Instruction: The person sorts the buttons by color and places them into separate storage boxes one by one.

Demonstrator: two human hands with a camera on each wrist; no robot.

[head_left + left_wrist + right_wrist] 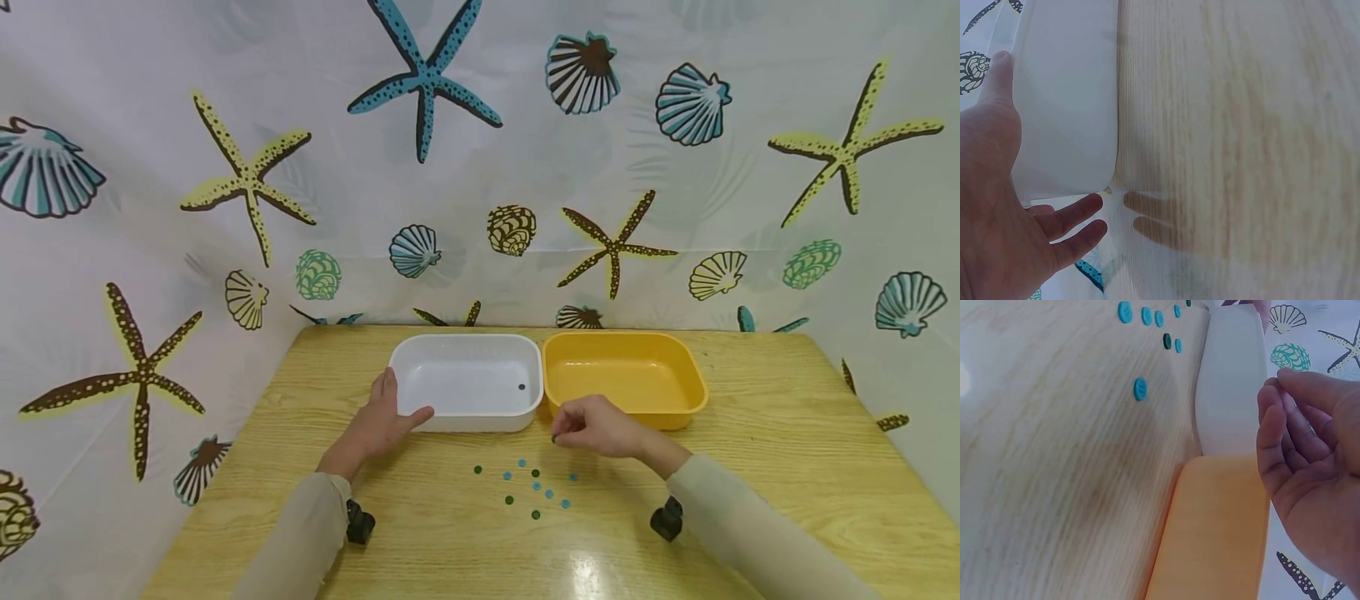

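Note:
My right hand [596, 427] pinches a dark green button [554, 438] between thumb and fingertips, just in front of the yellow container [678, 407]. The right wrist view mostly hides that button behind the fingers. With its fingers spread, my left hand [381, 423] touches the near left corner of the white container [480, 423]. Its thumb [1001, 78] lies along the rim, and the other fingers extend past the end wall. A dark button [522, 387] lies inside the white container. On the table in front, several light blue buttons [1140, 389] and dark green buttons [1167, 341] are scattered.
Both containers stand side by side at the back of the wooden table [450, 550], near a hanging cloth [480, 167] printed with starfish and shells. Black wrist devices [360, 523] show under both sleeves.

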